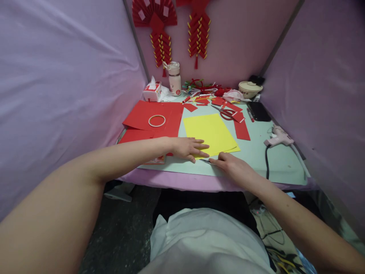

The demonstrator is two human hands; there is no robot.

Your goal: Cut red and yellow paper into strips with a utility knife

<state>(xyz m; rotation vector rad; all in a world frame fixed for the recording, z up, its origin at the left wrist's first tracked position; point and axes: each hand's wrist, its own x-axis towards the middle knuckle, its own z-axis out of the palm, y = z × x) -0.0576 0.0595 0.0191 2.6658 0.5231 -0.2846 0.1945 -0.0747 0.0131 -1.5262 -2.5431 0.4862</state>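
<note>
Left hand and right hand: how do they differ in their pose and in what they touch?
The left hand is spread; the right hand is curled. The left hand rests on the yellow paper; the right hand holds a thin tool by the paper's near edge. Both are bare.

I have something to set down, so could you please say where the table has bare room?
One bare patch lies between the yellow paper and the glue gun cord; another between that cord and the table's right edge. The back is crowded with scissors and red scraps.
</note>
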